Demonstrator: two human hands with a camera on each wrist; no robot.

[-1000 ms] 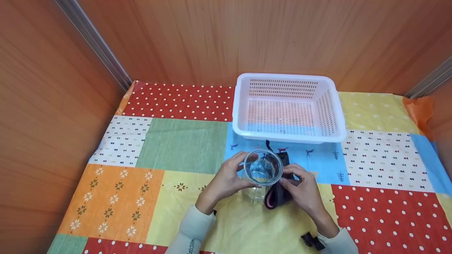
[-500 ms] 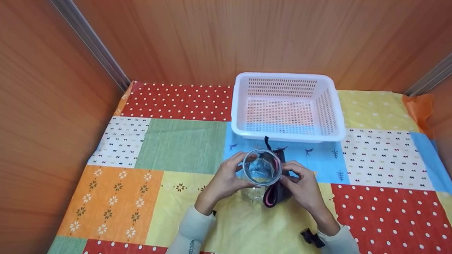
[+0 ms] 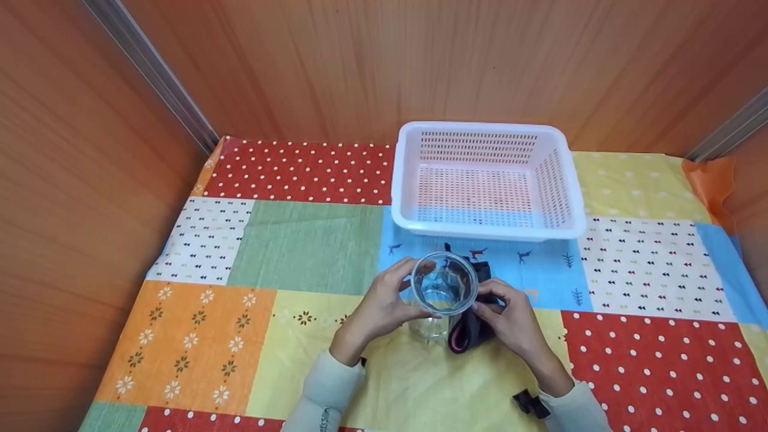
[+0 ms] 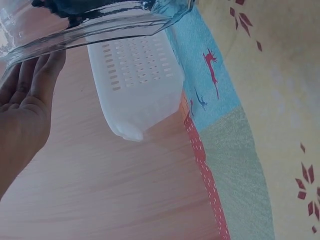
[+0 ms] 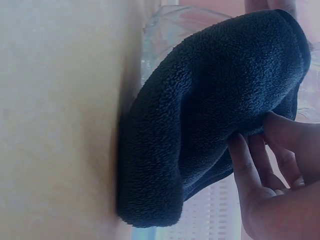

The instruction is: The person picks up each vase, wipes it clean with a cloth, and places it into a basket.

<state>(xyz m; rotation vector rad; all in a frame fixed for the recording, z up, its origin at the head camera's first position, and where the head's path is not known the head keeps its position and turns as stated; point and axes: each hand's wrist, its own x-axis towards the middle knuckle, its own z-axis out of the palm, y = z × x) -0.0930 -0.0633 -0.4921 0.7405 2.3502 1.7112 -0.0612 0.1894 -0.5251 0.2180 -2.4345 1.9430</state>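
Observation:
A clear glass jar (image 3: 433, 327) stands mouth up, slightly tilted, in front of the person. The left hand (image 3: 384, 303) grips it from the left, just below the rim. On the right, the right hand (image 3: 513, 315) pinches a dark cloth (image 3: 473, 336) between thumb and fingers and holds it against the jar's outer side. The cloth (image 5: 215, 95) looks fuzzy and folded over in the right wrist view, with a pink inner side showing in the head view. In the left wrist view the jar (image 4: 100, 35) crosses the top, with the left hand (image 4: 30, 110) beside it.
A white plastic basket (image 3: 488, 233) with slotted walls stands just beyond the hands. A patchwork tablecloth (image 3: 306, 246) covers the table. Wood-grained panels (image 3: 312, 66) rise at the back and both sides.
The cloth's far end rises toward the basket, then drops back nearer the jar, with the right hand shifting slightly along the jar's side. The left hand keeps its grip in nearly the same place.

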